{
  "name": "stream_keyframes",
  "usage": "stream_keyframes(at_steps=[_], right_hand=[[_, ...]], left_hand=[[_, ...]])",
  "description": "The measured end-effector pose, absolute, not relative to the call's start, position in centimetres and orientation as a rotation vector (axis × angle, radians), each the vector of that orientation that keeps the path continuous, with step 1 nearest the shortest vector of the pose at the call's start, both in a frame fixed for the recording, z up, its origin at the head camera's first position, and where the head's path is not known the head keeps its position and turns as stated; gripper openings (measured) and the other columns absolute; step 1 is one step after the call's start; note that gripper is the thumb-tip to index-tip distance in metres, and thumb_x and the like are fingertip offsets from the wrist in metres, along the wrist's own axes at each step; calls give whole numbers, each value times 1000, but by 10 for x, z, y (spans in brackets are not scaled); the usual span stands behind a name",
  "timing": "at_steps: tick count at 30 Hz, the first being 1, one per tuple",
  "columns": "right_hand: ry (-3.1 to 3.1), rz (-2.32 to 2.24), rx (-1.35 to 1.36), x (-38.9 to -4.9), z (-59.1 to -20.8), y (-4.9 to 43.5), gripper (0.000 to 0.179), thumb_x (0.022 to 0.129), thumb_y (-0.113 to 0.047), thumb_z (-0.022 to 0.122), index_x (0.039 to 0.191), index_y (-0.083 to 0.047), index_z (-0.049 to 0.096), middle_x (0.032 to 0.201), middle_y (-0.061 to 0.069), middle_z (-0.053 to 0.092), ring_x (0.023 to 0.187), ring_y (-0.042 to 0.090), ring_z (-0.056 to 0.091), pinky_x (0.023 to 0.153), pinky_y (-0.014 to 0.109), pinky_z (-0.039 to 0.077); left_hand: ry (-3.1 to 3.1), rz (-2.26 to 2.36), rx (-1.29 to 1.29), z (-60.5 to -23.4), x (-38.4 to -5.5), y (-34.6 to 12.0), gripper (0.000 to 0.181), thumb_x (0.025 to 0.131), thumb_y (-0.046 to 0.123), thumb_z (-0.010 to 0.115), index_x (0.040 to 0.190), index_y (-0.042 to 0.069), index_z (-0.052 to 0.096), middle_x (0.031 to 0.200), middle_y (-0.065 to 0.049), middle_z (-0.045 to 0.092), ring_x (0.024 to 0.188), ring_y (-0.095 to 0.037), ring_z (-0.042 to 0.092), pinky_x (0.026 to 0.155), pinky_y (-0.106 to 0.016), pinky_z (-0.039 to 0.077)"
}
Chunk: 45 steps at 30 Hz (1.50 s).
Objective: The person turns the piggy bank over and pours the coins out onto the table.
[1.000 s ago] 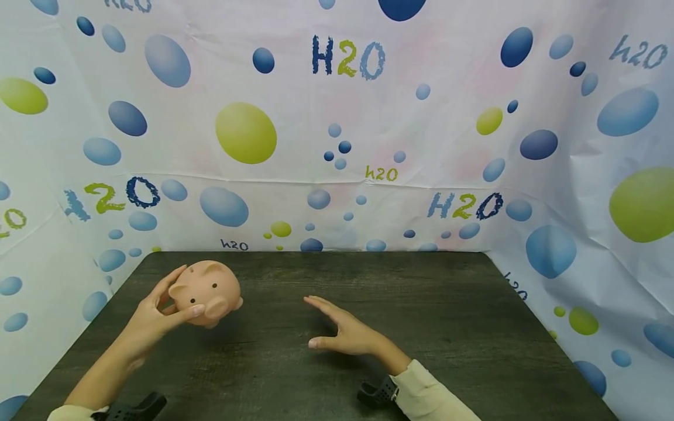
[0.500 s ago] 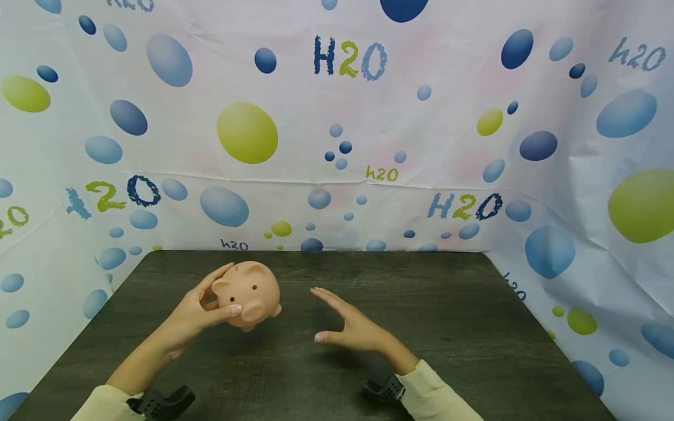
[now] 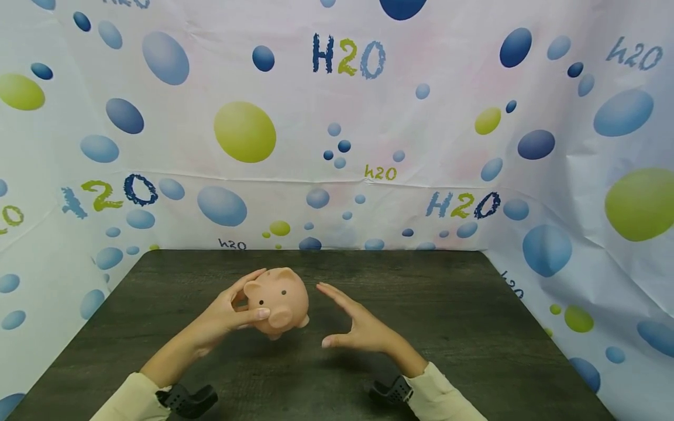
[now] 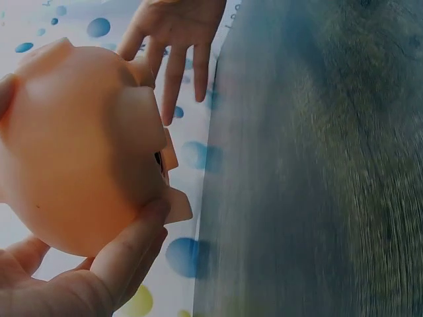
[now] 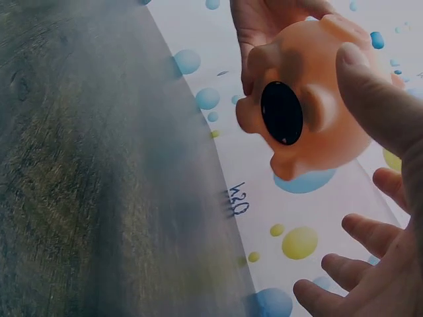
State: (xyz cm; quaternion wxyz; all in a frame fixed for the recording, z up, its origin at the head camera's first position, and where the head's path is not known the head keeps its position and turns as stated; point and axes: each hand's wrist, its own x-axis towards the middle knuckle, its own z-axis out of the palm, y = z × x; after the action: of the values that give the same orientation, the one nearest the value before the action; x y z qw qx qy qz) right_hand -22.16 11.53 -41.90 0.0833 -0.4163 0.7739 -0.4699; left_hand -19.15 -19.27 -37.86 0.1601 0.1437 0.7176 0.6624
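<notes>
A peach-coloured piggy bank is held above the table, its snout and dark eyes facing the head camera. My left hand grips it from the left, thumb beside the snout and fingers behind. The left wrist view shows the rounded piggy bank up close. On its underside, in the right wrist view, a black oval plug sits among the stubby feet. My right hand is just to the right, fingers spread and thumb apart, not touching the piggy bank.
Below the hands lies a dark wood-grain table. A white backdrop with blue and green dots and H2O lettering rises behind it and along both sides. Dark straps are worn at both wrists.
My left hand has carried the piggy bank rightward across the table, close to my right hand. The right hand has shifted only slightly to the right.
</notes>
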Motion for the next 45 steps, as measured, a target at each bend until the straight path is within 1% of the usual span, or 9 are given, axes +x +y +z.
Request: stream_keyframes(at_steps=[6, 11, 18, 21, 26, 30, 35, 39, 45], right_hand=[[2263, -1479, -1256, -219, -417, 118, 91, 84, -32, 75, 155, -23, 18, 161, -2, 11, 147, 26, 14, 111, 58, 29], [2237, -1500, -1267, -217, -416, 119, 91, 85, -38, 73, 155, -23, 16, 161, -2, 10, 147, 25, 11, 112, 59, 27], [2222, -1540, -1273, -215, -419, 122, 93, 84, -42, 72, 155, -27, 13, 161, -1, 10, 147, 23, 14, 113, 56, 27], [2193, -1564, -1303, -214, -423, 123, 95, 85, -38, 72, 156, -23, 10, 161, 1, 10, 146, 23, 18, 114, 50, 29], [2095, -1619, -1317, -212, -427, 124, 98, 86, -29, 73, 156, -22, 5, 161, 3, 6, 145, 22, 20, 115, 40, 31], [2117, -1614, -1303, -209, -429, 122, 103, 84, -25, 75, 156, -23, 2, 161, 2, 5, 144, 22, 25, 113, 40, 33], [2211, -1626, -1259, -207, -430, 118, 103, 82, -13, 77, 156, -20, 5, 160, 5, 11, 141, 23, 30, 112, 36, 36], [2233, -1683, -1236, -205, -432, 116, 99, 83, -11, 76, 155, -18, 9, 159, 8, 17, 140, 24, 33, 110, 32, 38], [2176, -1784, -1232, -203, -437, 115, 96, 84, -7, 75, 155, -17, 12, 155, 12, 25, 136, 24, 40, 105, 34, 44]], left_hand=[[1951, 1872, 433, -383, -195, -176, 79, 94, 19, 63, 155, 22, 14, 152, -22, 19, 126, -34, 45, 95, -45, 51], [1897, 1854, 450, -388, -196, -165, 75, 94, 21, 62, 154, 17, 17, 154, -23, 17, 130, -36, 40, 97, -49, 49], [1866, 1841, 430, -391, -197, -153, 72, 95, 28, 60, 152, 8, 20, 148, -26, 30, 119, -31, 53, 92, -51, 51], [1849, 1828, 421, -393, -199, -150, 74, 96, 30, 58, 152, 7, 17, 144, -25, 37, 113, -28, 57, 91, -51, 51], [1810, 1815, 399, -397, -200, -147, 78, 96, 34, 56, 153, 5, 12, 140, -25, 40, 110, -29, 60, 90, -49, 53], [1789, 1806, 401, -399, -202, -145, 77, 97, 36, 54, 153, 5, 12, 138, -24, 44, 109, -29, 62, 88, -47, 54], [1732, 1797, 407, -399, -202, -144, 76, 100, 37, 49, 153, 2, 8, 131, -20, 53, 104, -29, 65, 86, -45, 56], [1678, 1798, 416, -397, -201, -142, 71, 102, 38, 44, 153, 4, 9, 136, -21, 47, 108, -33, 62, 88, -46, 55], [1647, 1789, 403, -394, -199, -141, 69, 103, 43, 38, 153, 2, 13, 141, -23, 41, 112, -37, 60, 89, -46, 54]])
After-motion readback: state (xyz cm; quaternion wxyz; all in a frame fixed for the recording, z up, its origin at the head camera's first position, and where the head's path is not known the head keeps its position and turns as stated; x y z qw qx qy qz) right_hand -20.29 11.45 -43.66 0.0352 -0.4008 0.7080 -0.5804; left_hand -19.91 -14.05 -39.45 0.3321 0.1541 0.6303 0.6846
